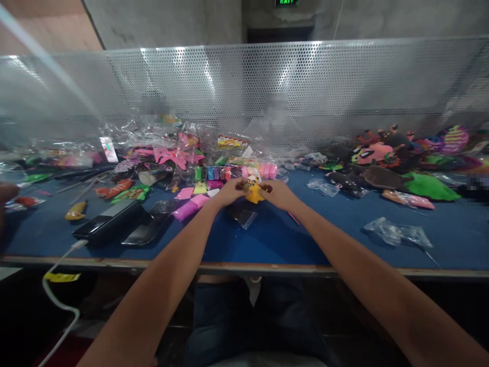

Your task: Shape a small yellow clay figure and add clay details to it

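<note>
Between my two hands a small yellow clay figure (253,191) is held upright above the blue table, with a pale top and dark marks on its front. My left hand (231,192) is closed on its left side, and my right hand (278,193) grips its right side. Dark brown bits show at the fingertips of both hands. Just below lies a small clear plastic bag (243,216). To the left of my left hand are purple and pink clay packs (186,210). Behind the figure sit pink clay rolls (267,171).
A black power bank (109,220) with a white cable and a dark phone (147,229) lie on the left. Clay animals and a green-brown piece (430,186) crowd the right. Crumpled plastic (397,232) lies near the front. A perforated metal screen (229,86) stands behind. Another person's hand (7,193) shows far left.
</note>
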Tool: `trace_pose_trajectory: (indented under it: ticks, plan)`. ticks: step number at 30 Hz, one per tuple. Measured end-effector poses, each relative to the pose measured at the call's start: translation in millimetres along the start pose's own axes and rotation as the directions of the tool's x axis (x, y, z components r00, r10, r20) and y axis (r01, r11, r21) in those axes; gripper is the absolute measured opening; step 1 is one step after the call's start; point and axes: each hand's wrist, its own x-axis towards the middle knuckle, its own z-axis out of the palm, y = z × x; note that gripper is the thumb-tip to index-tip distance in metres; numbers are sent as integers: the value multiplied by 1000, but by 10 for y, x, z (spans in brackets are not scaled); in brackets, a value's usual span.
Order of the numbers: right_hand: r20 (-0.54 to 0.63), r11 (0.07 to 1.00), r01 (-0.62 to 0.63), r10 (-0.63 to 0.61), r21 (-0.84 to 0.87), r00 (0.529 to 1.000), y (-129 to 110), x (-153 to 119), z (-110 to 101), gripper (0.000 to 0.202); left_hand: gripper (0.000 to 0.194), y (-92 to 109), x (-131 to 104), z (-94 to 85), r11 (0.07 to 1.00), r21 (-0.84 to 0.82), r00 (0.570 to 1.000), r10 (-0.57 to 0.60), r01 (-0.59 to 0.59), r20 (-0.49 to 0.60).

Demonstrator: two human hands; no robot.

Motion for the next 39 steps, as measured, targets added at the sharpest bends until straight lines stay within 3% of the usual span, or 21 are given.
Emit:
trace_pose_trajectory:
  ticks: [12,18,25,33,36,39]
  plan:
    - [175,983,-59,29,171,984,153,23,5,23,41,-11,-62,-46,999,13,994,-54,53,91]
    - [136,979,-41,13,201,991,163,29,18,30,41,-56,-40,-103,997,14,996,-73,73,48]
    - [164,976,-76,43,203,985,198,36,18,45,44,-63,-34,-139,993,32,989,-116,113,96]
    - [112,944,-50,13,327,994,264,37,101,32,59,-31,-64,-107,988,-70,982,-124,135,142]
    - [122,885,-122,75,450,990,234,49,94,31,54,37,-73,-90,991,-88,992,-89,97,88]
    - [81,727,-175,162,664,983,149,50,-10,35,48,146,-67,-96,982,-186,995,-54,37,-85]
